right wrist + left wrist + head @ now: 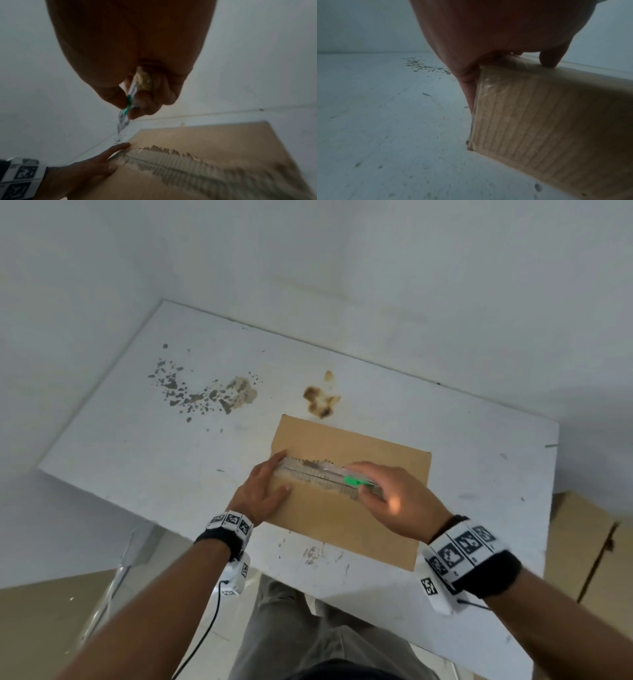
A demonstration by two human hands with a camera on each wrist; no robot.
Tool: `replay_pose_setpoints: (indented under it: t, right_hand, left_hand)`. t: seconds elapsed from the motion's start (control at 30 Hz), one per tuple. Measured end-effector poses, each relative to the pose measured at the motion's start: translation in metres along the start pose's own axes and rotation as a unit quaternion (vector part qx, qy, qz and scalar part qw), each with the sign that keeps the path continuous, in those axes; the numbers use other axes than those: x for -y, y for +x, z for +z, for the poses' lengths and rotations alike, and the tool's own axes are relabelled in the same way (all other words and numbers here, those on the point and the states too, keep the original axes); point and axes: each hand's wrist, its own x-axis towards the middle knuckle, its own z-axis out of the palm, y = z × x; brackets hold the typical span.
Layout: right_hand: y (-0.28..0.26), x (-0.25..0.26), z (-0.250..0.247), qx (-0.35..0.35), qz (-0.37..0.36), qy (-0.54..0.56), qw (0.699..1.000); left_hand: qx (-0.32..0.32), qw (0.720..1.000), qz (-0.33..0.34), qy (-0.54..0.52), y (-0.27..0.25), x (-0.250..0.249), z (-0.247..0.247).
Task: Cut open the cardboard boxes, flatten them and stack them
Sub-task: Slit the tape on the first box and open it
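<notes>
While the right hand (397,501) curls thumb and fingers around a utility knife (356,481) with a green slider, its grip is clamped on the handle, and the blade end points toward the left of the frame along the torn seam (315,474) on the cardboard box (346,508). In the right wrist view the knife (130,102) hangs tip-down from the fingers, above the box's far left corner; whether the blade touches the cardboard cannot be told. The left hand (263,491) lies at the box's left edge with fingers straight, its grip apart: the index finger runs along the upper side of the seam and the thumb presses on the top face below it. The left wrist view shows that hand (496,33) from beneath, a fingertip (549,59) pressing on the top edge of the box (556,121), whose side is covered with clear tape.

The box sits at the lower centre of the head view on a white tabletop (137,446), near its front edge. Brown stains (322,398) mark the tabletop just beyond the box, and dark chipped specks (191,392) spread toward the upper left. More cardboard (582,542) stands at the right edge of the frame, below the tabletop.
</notes>
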Motion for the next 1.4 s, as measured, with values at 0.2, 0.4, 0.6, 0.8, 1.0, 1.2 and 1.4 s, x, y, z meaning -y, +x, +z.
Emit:
replay_pose_setpoints:
  t: [0.2,0.4,0.6,0.8,1.0,1.2,1.4]
  right_hand:
    - [0.061,0.034,0.012,0.04,-0.056,-0.176,0.982]
    - [0.09,0.038,0.03,0.066,-0.063,-0.233,0.968]
    - [0.096,0.036,0.038,0.081,-0.054,-0.238,0.966]
    - [0.094,0.04,0.039,0.092,-0.024,-0.271,0.958]
    - [0.071,0.022,0.018,0.117,0.041,-0.299,0.946]
    - [0.036,0.001,0.023,0.134,0.097,-0.303,0.938]
    - [0.0,-0.033,-0.009,0.075,0.16,-0.244,0.953]
  left_hand:
    - [-0.03,0.999,-0.021,0.011,0.013,0.005,0.001]
    - [-0.045,0.999,-0.007,0.02,0.016,0.013,0.004]
    - [-0.047,0.999,-0.005,0.025,0.018,0.014,0.004]
    - [-0.049,0.999,-0.004,0.024,0.017,0.013,0.002]
    - [-0.047,0.998,0.012,0.038,0.02,0.016,0.006]
    - [-0.123,0.938,0.202,0.253,0.019,-0.023,0.035]
    - [-0.074,0.938,0.21,0.265,0.015,-0.038,0.071]
